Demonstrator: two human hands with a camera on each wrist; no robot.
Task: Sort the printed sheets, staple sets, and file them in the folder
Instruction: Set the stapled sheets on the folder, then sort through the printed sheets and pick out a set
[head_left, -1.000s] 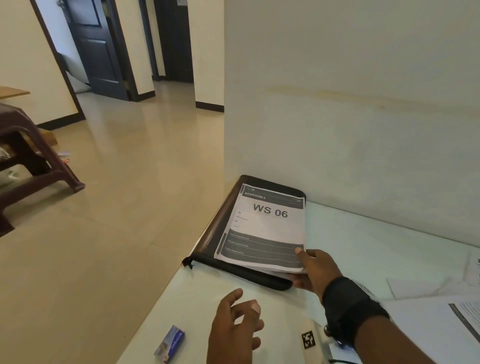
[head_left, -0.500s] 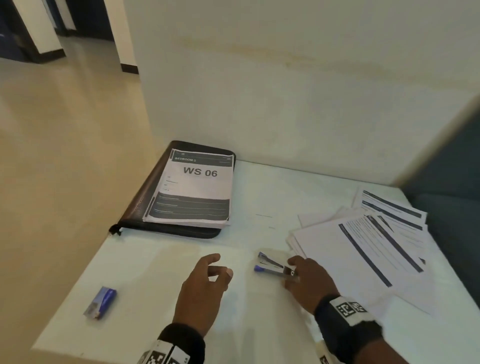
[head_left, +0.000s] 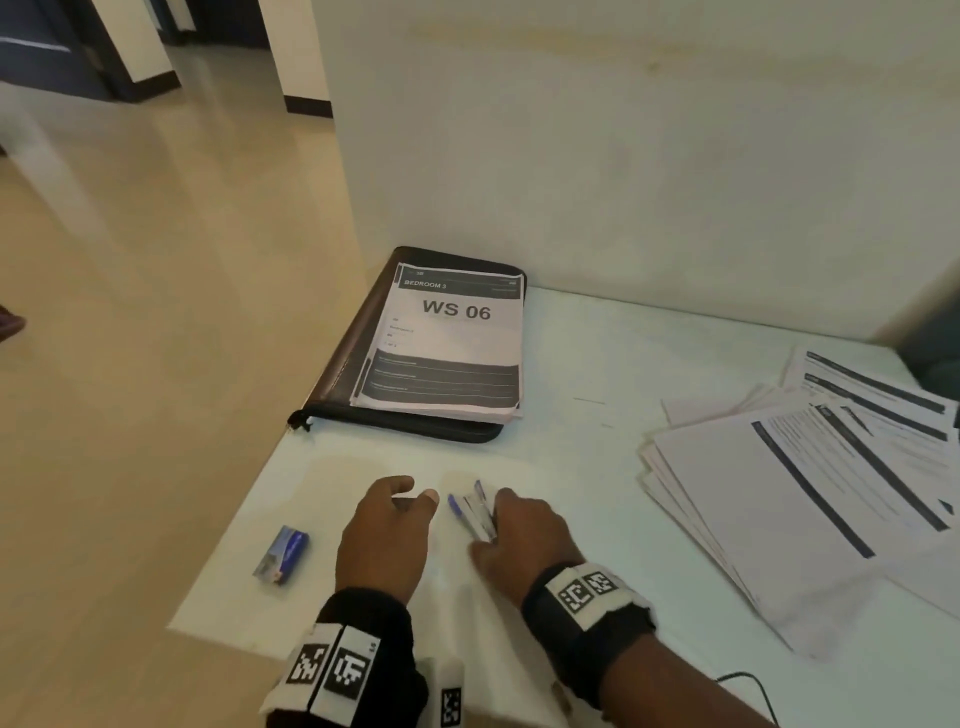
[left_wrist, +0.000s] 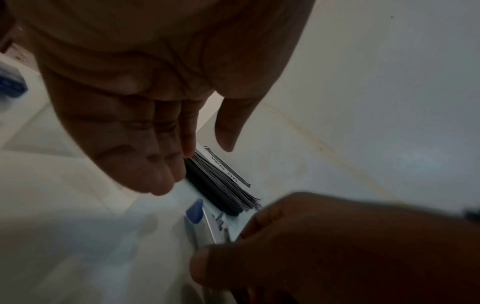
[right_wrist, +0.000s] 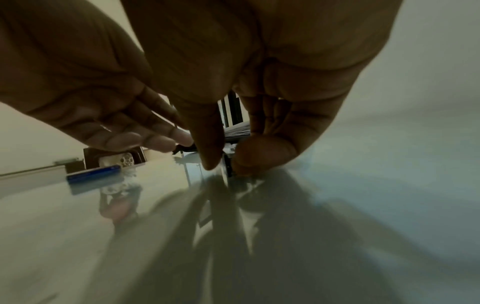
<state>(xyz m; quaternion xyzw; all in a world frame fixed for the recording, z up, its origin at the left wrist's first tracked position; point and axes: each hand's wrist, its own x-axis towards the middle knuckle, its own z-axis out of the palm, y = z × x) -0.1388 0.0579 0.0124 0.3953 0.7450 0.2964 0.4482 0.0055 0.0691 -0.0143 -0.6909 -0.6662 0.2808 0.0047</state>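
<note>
Head view shows a pale tabletop (head_left: 597, 364) set against a cream wall (head_left: 623, 156). Near the front edge, the right hand (head_left: 524, 540) has its thumb and fingers curled round a small stapler (head_left: 470, 512), silver with a blue tip, which sits on or just above the surface; the frames do not settle which. From the right wrist the thumb and fingertips (right_wrist: 213, 160) pinch its narrow body from both sides. The left hand (head_left: 384, 540) hovers just beside the stapler's blue tip, fingers loosely bent and holding nothing; from the left wrist its fingers (left_wrist: 145, 164) hang relaxed above the tabletop. Both wrists wear black bands with printed square markers.

At the back left corner lies a black zip folder (head_left: 358, 364), closed and flat, one long side along the left edge. A stack of printed sheets (head_left: 447, 348) headed "WS 06" lies squared on top of it, covering most of the cover. Along the right edge a loose, fanned spread of printed pages (head_left: 810, 493) overlaps in several layers, well apart from the folder. A small blue box (head_left: 281, 553) lies near the front left corner, left of the left hand. A thin black cable (head_left: 748, 680) curls at the front edge by the right forearm. Beyond the left edge, tan floor (head_left: 156, 312) runs towards dark doorways.
</note>
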